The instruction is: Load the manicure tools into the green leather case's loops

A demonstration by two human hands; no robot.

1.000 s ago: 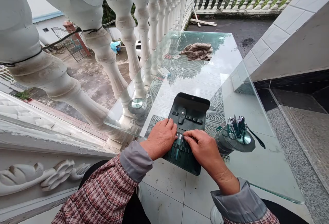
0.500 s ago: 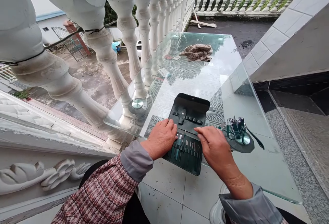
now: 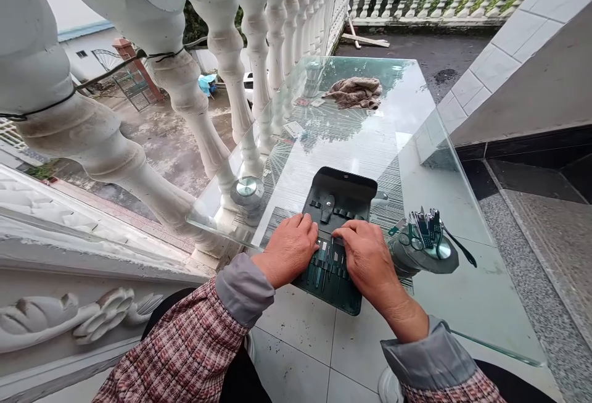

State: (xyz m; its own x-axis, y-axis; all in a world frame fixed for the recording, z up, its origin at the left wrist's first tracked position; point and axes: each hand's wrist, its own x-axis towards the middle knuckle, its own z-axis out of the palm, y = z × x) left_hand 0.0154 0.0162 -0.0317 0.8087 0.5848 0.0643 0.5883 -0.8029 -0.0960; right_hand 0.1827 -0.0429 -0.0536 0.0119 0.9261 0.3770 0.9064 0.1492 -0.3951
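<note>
An open black manicure case (image 3: 345,190) lies at the near edge of the glass table, its lower half jutting over the edge. Elastic loops hold several slim metal tools (image 3: 324,264) in that half; the upper half's loops and snap strap (image 3: 327,210) hold nothing. My left hand (image 3: 291,245) grips the case's left side, fingers curled over it. With thumb and forefinger closed, my right hand (image 3: 367,255) pinches the top of one slim tool in the row and covers the tools on the right. Nail clippers and small scissors (image 3: 425,230) stand in a cluster right of my right hand.
The glass table (image 3: 481,279) carries a crumpled brown cloth (image 3: 354,92) at its far end. Round metal-capped supports (image 3: 247,190) show under the glass. A white balustrade (image 3: 178,88) runs along the left, and a tiled wall (image 3: 522,39) stands at the right.
My right hand has moved left, from the case's right edge to a tool in the middle of the row, and its fingertips have closed there. My left hand has stayed put.
</note>
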